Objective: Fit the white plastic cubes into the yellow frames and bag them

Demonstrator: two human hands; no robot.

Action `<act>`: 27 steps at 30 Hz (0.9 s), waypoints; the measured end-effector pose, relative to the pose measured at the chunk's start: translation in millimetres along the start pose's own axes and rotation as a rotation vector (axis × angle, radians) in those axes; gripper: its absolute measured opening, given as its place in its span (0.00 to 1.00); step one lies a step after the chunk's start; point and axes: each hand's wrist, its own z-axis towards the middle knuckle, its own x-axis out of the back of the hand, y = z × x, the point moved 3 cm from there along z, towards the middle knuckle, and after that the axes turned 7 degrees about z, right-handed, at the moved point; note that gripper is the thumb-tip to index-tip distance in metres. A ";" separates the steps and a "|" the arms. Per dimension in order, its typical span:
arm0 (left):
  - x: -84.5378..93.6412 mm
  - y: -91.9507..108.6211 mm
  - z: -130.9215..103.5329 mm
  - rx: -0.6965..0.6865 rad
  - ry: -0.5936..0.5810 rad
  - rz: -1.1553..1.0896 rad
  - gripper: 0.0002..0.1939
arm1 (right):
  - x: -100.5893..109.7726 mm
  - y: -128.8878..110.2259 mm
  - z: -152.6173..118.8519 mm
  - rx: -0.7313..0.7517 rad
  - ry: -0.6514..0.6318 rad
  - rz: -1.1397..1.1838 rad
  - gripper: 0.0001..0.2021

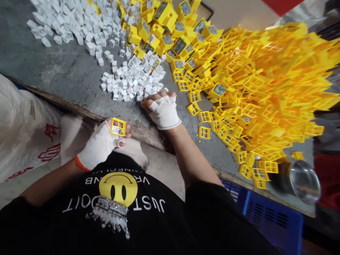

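Grey table [66, 71] | left hand [99, 145] grip pinches yellow frame [118, 126] | right hand [163, 109] touches white cubes [132, 83]

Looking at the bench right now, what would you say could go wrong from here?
1. The big heap of yellow frames slopes toward the table edge; loose ones could slide off.
2. The right hand rests against the white cubes and may scatter them.
3. The glass jar lies at the edge and might roll off.
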 end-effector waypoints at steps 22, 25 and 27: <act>8.1 -4.6 0.1 0.019 -0.153 0.014 0.15 | 13.5 -40.6 -34.9 0.070 0.054 0.315 0.17; 5.9 0.6 2.5 -0.016 -0.084 0.054 0.17 | 8.2 -18.9 -8.4 -0.145 0.080 0.087 0.14; 5.5 3.1 3.4 -0.021 -0.057 0.057 0.17 | -0.3 -11.6 7.3 -0.185 0.040 -0.007 0.12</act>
